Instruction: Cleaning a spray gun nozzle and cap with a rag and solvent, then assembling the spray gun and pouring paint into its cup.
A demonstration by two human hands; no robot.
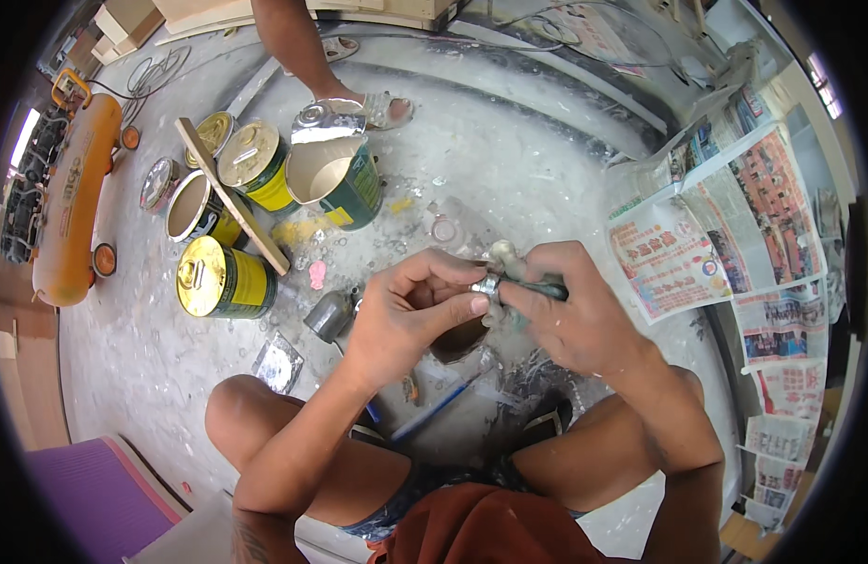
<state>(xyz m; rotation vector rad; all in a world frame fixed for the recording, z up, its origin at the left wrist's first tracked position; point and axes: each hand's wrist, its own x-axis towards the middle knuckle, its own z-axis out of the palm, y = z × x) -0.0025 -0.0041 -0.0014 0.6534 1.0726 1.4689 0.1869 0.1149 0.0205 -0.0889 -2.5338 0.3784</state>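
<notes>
Lying roughly level between the two hands, the small dark-green spray gun [532, 289] ran left to right, its metal nozzle end pointing toward the person's left and a pale fitting rising from its top above the dusty floor [509, 160]. Most of its body was buried in the right hand [570, 305], so its full shape was hard to make out, and a dark cup [457, 340] below was half covered by the left hand [410, 310]. The right hand was curled tight round the body, while the left hand's thumb and forefinger pinched the nozzle, other fingers loosely bent, near paint cans [255, 202].
</notes>
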